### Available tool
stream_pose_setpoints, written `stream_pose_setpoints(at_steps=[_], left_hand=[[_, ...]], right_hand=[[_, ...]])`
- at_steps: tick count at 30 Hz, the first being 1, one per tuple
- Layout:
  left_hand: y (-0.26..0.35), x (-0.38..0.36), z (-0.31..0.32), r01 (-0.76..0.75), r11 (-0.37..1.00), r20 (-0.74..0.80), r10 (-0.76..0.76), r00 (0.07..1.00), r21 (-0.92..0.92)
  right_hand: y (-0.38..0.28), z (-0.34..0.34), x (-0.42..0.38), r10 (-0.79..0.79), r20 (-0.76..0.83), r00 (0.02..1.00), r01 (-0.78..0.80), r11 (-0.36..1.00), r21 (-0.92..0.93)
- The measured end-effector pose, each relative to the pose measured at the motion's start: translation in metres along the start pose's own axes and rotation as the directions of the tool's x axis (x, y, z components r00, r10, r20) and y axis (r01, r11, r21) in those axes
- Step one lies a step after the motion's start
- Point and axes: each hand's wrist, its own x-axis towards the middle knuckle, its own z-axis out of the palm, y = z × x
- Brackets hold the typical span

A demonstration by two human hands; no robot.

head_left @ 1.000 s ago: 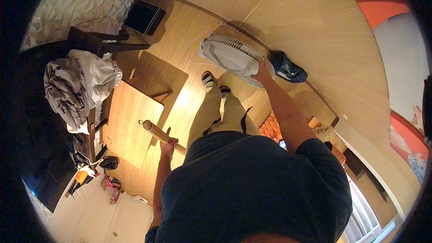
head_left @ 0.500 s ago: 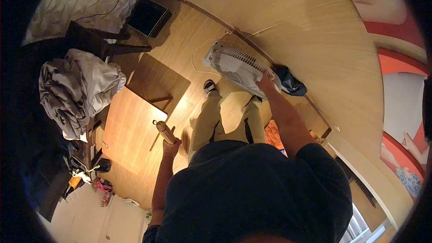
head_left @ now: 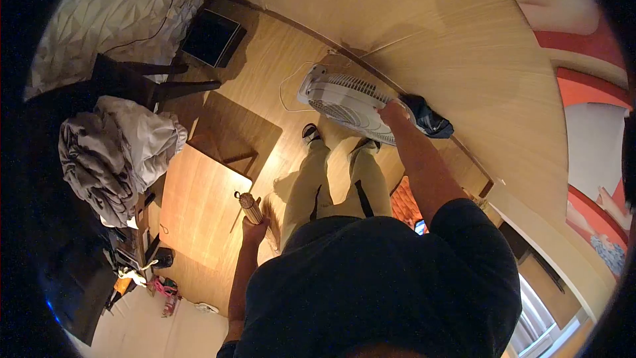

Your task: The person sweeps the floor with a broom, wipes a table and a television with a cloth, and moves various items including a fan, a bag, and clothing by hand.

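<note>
While the white box fan stands tilted on the wooden floor just ahead of the person's feet, the right hand is closed over its top edge, fingers wrapped round the rim and taking part of its weight, so the sound way to handle it is to keep that grip near the middle of the rim and let the lower edge carry the load until the fan is balanced. Its white cord loops on the floor on the far side of that hand, toward the wall, and looks likely to snag (worth watching the slack before any lift or slide). A dark bundle of cloth lies just beside the right hand, against the wall base. The left hand is shut round the handle of a straw broom, held upright close to the left leg; keeping it vertical and tight to the body should stop it from swinging into the fan. Beyond the left hand sits a low wooden counter, and further out a heap of grey laundry rests on a dark chair.
</note>
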Motion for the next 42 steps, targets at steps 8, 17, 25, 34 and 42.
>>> stream_pose_setpoints(at_steps=[8, 17, 25, 34, 42], left_hand=[[-0.004, 0.007, 0.01, -0.063, 0.998, 0.064, 0.061, 0.996, 0.02], [0.032, 0.011, 0.08, -0.095, 0.886, -0.002, 0.108, 0.994, 0.454], [0.088, -0.008, 0.195, -0.377, 0.781, 0.481, 0.114, 0.87, 0.498], [0.062, -0.031, 0.339, -0.643, 0.681, 0.914, -0.097, 0.393, 0.349], [0.112, -0.091, 0.448, -0.755, 0.599, 0.964, -0.175, 0.201, 0.266]], right_hand=[[-0.004, -0.012, -0.008, 0.043, 0.058, 0.997, -0.047, 0.997, 0.063], [-0.055, 0.013, -0.106, -0.385, 0.567, 0.728, -0.061, 0.787, 0.614], [0.039, 0.016, -0.215, -0.815, 0.577, -0.043, -0.712, 0.431, 0.555], [0.212, 0.087, -0.28, -0.935, 0.237, 0.265, -0.95, -0.211, 0.232], [0.326, 0.09, -0.344, -0.77, 0.251, 0.587, -0.76, -0.631, -0.157]])
